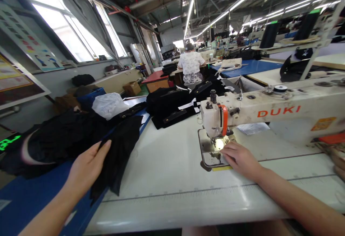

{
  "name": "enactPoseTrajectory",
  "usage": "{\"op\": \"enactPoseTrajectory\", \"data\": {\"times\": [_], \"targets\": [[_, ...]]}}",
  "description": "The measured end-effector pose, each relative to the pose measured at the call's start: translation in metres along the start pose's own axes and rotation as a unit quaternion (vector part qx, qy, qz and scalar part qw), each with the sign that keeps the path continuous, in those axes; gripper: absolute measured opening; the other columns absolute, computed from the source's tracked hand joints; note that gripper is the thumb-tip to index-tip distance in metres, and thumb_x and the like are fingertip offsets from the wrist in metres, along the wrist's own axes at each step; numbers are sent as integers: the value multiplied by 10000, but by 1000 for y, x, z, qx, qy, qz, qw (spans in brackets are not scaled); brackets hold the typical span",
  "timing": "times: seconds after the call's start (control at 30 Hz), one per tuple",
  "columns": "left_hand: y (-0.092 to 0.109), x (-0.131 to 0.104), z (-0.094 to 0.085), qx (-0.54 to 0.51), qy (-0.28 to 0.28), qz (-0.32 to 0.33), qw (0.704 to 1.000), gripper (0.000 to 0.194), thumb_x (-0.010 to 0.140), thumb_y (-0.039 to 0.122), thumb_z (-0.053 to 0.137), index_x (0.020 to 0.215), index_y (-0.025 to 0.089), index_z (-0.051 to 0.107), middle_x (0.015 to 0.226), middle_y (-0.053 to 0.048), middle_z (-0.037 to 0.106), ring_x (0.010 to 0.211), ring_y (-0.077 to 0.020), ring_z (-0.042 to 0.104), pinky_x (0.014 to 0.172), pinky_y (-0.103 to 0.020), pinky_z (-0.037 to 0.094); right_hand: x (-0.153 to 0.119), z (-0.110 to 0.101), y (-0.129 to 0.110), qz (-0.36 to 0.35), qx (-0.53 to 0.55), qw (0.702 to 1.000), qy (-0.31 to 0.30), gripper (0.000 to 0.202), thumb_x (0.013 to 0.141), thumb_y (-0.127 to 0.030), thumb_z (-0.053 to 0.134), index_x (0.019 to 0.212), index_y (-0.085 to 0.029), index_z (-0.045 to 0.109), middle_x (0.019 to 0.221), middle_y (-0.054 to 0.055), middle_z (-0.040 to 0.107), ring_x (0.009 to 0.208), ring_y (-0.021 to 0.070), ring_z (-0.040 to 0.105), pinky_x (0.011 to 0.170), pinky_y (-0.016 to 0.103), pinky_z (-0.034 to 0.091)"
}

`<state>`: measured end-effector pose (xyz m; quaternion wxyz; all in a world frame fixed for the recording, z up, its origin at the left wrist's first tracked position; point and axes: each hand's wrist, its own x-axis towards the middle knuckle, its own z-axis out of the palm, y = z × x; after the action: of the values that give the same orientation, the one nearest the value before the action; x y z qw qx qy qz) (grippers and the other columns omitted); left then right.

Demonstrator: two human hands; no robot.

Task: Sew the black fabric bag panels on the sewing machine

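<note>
On the left, my left hand pinches the edge of a piece of black fabric that hangs over the seam between the white sewing table and a blue surface. My right hand is at the needle area of a white sewing machine. Its fingers are pressed together beside the lit presser foot, over the metal needle plate. Whatever those fingertips hold, perhaps thread, is too small to make out. Several black pieces with dark tabs and white labels lie in a pile behind the table's left part.
A large heap of black fabric and a white plastic bag lie at the left on the blue surface. Black thread cones stand at upper right. A person in a white patterned shirt sits farther ahead.
</note>
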<state>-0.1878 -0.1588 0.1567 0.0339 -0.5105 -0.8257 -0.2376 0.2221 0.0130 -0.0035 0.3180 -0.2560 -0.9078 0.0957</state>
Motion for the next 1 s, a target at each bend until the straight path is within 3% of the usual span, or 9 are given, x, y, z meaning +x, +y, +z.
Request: {"op": "enactPoseTrajectory", "data": {"times": [0.07,0.13,0.2,0.3,0.37,0.5,0.63,0.8,1.0], "targets": [[22,-9,27,46,0,35,998,496,897,510,360,1131,175,640,1027,-29,736,981,-307,678,896,-409,541,2,0,-1,1,-4,1000,3,246,918,-137,457,890,-173,699,883,93,658,863,220,578,785,360,498],[41,-23,65,66,-38,145,986,477,883,414,367,1199,164,623,1192,-68,685,1061,-289,659,960,-400,511,5,-2,-4,0,-11,1000,8,231,909,-129,474,876,-170,698,862,89,659,847,214,575,775,347,494],[53,-38,106,71,-77,258,960,452,858,331,380,1185,167,644,1208,-86,679,1060,-257,667,965,-361,513,5,-4,-6,-5,-22,1000,13,217,900,-127,486,876,-169,697,845,83,660,834,211,571,772,342,490],[56,-55,153,70,-106,368,921,447,838,196,357,1146,187,680,1163,-73,700,1009,-218,692,923,-305,539,-1,-12,-2,-10,-31,999,26,211,896,-124,486,907,-171,692,859,74,663,842,203,564,790,331,483],[50,-59,171,60,-103,414,902,482,829,134,339,1163,209,679,1194,-50,684,1019,-205,688,938,-291,530,-8,-22,9,8,-43,998,40,217,907,-137,475,932,-170,687,868,73,661,840,198,561,789,322,481],[42,-52,182,43,-39,429,902,449,834,172,388,1172,260,671,1224,-12,666,1030,-211,683,921,-297,545,-16,-54,49,134,-108,983,70,226,933,-168,460,960,-176,684,907,83,663,869,202,577,807,329,477],[62,-49,184,48,17,451,891,429,864,227,394,1218,184,631,1303,-74,614,1117,-236,639,967,-343,518,-10,-74,88,242,-164,956,25,200,950,-185,476,927,-179,675,948,71,665,923,184,582,898,319,442],[92,-65,192,60,-46,509,857,560,794,180,471,1350,228,527,1373,-51,553,1189,-230,591,966,-350,517,-6,-72,104,258,-178,949,6,189,919,-192,550,757,-163,644,878,65,662,838,169,583,876,306,441],[99,-71,193,69,-71,498,862,611,853,428,549,1429,274,416,1392,-58,525,1202,-266,578,953,-406,521,-8,-73,106,266,-190,945,11,202,918,-218,551,756,-166,661,833,60,669,766,169,578,784,297,461]]}}
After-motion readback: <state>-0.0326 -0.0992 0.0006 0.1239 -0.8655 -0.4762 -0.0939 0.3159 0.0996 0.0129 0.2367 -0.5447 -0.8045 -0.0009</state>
